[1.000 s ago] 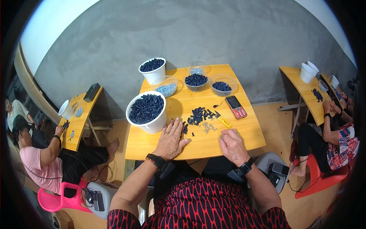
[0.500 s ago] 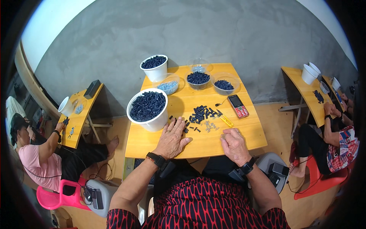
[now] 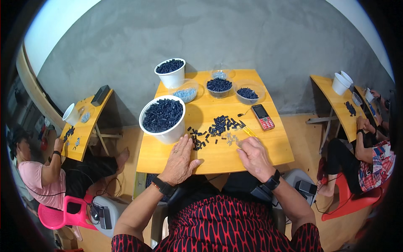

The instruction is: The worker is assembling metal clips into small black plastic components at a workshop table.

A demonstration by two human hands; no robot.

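Note:
My left hand (image 3: 178, 159) lies flat on the table with its fingers stretched out, just left of some loose dark-blue cylindrical pieces (image 3: 197, 140). A larger pile of the same pieces (image 3: 222, 125) sits farther up. My right hand (image 3: 255, 157) is curled closed, its fingertips at the edge of small silvery metal pieces (image 3: 230, 138); whatever is in the fingers is hidden. Just beyond that hand is a yellow-handled cutting tool (image 3: 249, 131). Close to my left hand stands a white bucket (image 3: 168, 137) full of dark-blue pieces.
A second white bucket (image 3: 173, 80) stands at the far left of the table (image 3: 268, 155). Clear bowls hold dark-blue pieces (image 3: 219, 85) and silvery pieces (image 3: 184, 94). A red keypad phone (image 3: 263, 118) lies at right. People work at side tables (image 3: 86, 134).
My left hand has drawn back and left, uncovering loose dark pieces. My right hand has moved slightly left and forward, to the small metal pieces.

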